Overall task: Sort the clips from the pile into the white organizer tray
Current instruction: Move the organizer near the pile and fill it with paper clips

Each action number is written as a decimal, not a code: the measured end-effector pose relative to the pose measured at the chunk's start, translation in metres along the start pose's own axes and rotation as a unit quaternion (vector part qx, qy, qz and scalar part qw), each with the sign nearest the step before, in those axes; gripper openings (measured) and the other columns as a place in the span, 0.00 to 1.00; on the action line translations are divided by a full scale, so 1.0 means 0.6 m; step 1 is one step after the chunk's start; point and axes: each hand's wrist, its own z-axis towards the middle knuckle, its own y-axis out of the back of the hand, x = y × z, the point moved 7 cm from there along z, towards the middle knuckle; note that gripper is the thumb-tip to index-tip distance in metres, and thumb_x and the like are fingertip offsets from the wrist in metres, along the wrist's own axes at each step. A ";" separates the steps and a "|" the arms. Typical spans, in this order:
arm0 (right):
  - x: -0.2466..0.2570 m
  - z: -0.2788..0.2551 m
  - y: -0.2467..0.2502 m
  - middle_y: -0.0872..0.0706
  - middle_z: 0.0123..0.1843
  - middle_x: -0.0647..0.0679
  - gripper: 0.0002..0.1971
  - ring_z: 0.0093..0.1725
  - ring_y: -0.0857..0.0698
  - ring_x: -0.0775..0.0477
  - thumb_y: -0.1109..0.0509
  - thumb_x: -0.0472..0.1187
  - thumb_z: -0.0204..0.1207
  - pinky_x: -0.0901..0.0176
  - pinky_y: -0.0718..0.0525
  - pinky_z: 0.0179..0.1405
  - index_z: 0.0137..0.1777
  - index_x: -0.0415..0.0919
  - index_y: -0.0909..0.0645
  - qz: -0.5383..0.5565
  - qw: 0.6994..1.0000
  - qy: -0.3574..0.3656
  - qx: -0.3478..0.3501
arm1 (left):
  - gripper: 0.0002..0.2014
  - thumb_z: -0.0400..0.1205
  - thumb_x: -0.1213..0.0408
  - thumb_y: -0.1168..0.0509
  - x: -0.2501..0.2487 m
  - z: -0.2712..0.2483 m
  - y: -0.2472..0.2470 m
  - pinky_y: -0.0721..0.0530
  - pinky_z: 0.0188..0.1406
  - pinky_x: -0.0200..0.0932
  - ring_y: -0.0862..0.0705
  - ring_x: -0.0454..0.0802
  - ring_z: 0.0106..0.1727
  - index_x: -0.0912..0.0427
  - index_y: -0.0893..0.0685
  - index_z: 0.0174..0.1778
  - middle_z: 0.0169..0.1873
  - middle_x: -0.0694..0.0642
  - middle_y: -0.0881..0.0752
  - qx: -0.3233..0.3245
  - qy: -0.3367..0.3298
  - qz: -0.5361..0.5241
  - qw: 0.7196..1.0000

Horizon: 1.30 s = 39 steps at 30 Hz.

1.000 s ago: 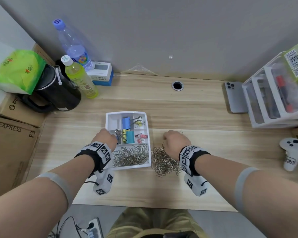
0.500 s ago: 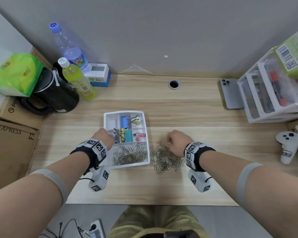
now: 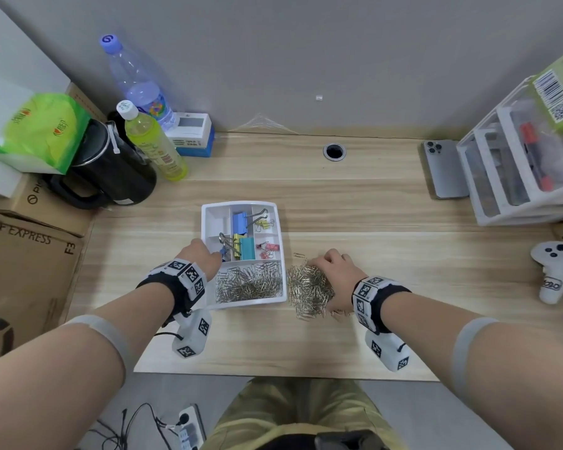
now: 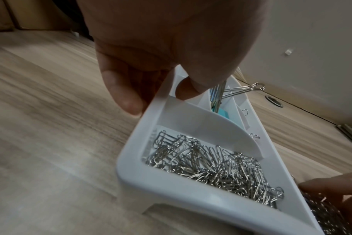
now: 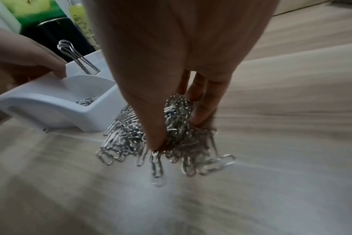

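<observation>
The white organizer tray (image 3: 215,219) (image 4: 171,187) (image 5: 50,111) sits mid-desk. Its front compartment holds silver paper clips (image 3: 251,280) (image 4: 211,167). The back compartments hold blue (image 3: 239,219), yellow and teal binder clips (image 3: 242,246) and small pink ones (image 3: 267,250). My left hand (image 3: 199,256) (image 4: 157,95) grips the tray's left wall, thumb outside and a finger inside. Right of the tray lies the pile of paper clips (image 3: 306,290) (image 5: 127,139). My right hand (image 3: 335,271) (image 5: 179,127) rests on it, thumb and fingers pinching a clump.
A black kettle (image 3: 111,170), two bottles (image 3: 153,147) and cardboard boxes (image 3: 23,254) crowd the back left. A phone (image 3: 445,170), a clear drawer unit (image 3: 517,170) and a white controller (image 3: 552,271) stand at the right. The cable hole (image 3: 334,152) is behind the tray.
My right hand has settled lower over the pile and drawn the clips into a tighter bunch. The left hand has stayed on the tray's left wall.
</observation>
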 end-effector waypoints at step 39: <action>0.036 0.029 0.008 0.15 0.60 0.48 0.11 0.60 0.18 0.47 0.26 0.32 0.72 0.57 0.21 0.65 0.51 0.46 0.12 0.141 0.988 -0.006 -0.060 | 0.13 0.83 0.59 0.44 0.002 -0.005 -0.003 0.12 0.48 0.62 0.15 0.65 0.47 0.64 0.28 0.57 0.50 0.65 0.18 0.027 0.002 -0.091 0.996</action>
